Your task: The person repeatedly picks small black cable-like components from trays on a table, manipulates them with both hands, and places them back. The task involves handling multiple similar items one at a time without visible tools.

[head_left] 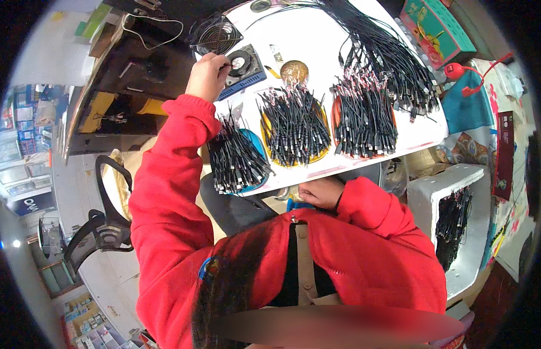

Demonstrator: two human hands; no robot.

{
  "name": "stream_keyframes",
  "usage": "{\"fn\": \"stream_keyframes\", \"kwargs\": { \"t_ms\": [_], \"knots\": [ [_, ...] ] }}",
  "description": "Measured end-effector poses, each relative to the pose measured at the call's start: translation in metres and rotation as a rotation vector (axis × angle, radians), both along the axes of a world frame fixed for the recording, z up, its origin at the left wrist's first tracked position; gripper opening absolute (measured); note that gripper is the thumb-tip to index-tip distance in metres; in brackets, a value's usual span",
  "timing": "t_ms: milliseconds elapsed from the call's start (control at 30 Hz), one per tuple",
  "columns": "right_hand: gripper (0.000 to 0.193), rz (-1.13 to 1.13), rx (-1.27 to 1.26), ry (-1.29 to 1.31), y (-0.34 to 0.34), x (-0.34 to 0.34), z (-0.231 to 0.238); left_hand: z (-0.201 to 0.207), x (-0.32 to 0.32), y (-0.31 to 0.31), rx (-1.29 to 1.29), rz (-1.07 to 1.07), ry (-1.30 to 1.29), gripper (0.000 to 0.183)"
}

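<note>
Now the left hand (211, 74) curls at the blue boxy device (250, 80) on the white table (418, 136), its grip impossible to tell! Just below the near edge, the right hand (321, 192) curls too, hold unclear.

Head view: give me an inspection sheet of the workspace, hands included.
Surface: white table, crowded along its near edge.
Job's things: blue-and-grey device with round black part; three black cable bundles on blue, yellow and reddish trays.
Clutter: round brown dish behind the middle bundle; black fan guard beside the device.
Hands: left hand at the device, contact unclear; right hand by the table's near edge, grip unclear.
Cables: loose black heap at the table's right; more cables in a white box.
Surroundings: black chair, left.
</note>
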State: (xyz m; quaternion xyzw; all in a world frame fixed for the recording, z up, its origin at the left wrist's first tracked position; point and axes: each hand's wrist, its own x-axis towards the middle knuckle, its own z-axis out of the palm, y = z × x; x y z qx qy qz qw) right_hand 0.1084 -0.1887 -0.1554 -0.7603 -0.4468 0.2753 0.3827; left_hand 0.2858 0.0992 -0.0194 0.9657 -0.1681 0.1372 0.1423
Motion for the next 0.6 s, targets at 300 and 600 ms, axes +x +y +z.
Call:
{"fn": "stream_keyframes", "kwargs": {
  "t_ms": [300,600],
  "knots": [
    [0.024,-0.076,0.024,0.096,0.001,-0.002,0.000,-0.014,0.017,0.015,0.141,0.018,0.031,0.011],
    [0.023,-0.048,-0.010,-0.098,0.003,0.001,-0.006,-0.020,0.031,0.015,0.270,-0.024,0.092,0.009]
  ]
}}
